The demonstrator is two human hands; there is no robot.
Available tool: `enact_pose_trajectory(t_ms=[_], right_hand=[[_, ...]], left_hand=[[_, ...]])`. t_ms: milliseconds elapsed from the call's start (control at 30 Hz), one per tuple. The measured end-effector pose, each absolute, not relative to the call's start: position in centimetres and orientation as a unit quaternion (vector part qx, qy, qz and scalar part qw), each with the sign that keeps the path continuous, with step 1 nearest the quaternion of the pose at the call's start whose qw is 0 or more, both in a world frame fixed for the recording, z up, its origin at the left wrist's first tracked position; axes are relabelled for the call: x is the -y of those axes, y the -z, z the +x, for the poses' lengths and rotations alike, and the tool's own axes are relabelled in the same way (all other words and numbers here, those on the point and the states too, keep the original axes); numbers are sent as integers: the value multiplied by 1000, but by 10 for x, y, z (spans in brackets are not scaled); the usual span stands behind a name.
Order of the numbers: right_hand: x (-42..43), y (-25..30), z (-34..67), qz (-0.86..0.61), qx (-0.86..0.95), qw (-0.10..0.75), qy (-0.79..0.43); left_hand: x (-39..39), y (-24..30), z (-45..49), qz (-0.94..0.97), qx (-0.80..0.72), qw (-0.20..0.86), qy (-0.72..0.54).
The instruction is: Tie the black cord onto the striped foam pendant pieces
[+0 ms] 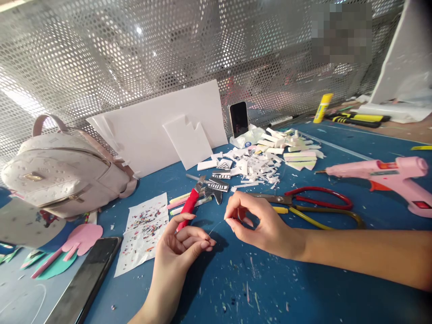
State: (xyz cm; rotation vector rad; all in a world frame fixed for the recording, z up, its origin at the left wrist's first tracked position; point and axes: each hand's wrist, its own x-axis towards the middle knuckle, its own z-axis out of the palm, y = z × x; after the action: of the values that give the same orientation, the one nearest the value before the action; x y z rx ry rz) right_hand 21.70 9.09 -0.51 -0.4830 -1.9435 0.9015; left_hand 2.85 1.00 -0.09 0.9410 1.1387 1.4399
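Observation:
A thin, nearly clear thread (216,228) stretches between my two hands above the blue table. My left hand (184,249) pinches one end between thumb and fingertips, palm turned up. With thumb and forefinger together, my right hand (259,222) grips the thread's other end; any tiny thing at those fingertips is too small to make out. Just behind my left fingers lies a red craft knife (191,203). Scissors (303,200) with red and yellow handles rest behind my right hand. A white paper sheet (143,234) dotted with small colourful beads or bits lies left of my left hand.
White foam scraps (258,162) are heaped at the back, near a standing phone (239,119) and white boards (162,130). On the right are a pink glue gun (381,173) and a glue stick (323,108). A backpack (67,166) and a dark phone (86,281) occupy the left.

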Motion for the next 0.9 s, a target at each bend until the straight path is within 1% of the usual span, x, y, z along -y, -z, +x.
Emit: enact_pose_trajectory(t_ms=[467,900], right_hand=[[-91,6,217,-193,791,460,-354],[-92,6,216,-187,793,446,-370]], left_hand=[[-10,1,29,391,-474,515,-598],[-10,0,29,386,-476,507,-606]])
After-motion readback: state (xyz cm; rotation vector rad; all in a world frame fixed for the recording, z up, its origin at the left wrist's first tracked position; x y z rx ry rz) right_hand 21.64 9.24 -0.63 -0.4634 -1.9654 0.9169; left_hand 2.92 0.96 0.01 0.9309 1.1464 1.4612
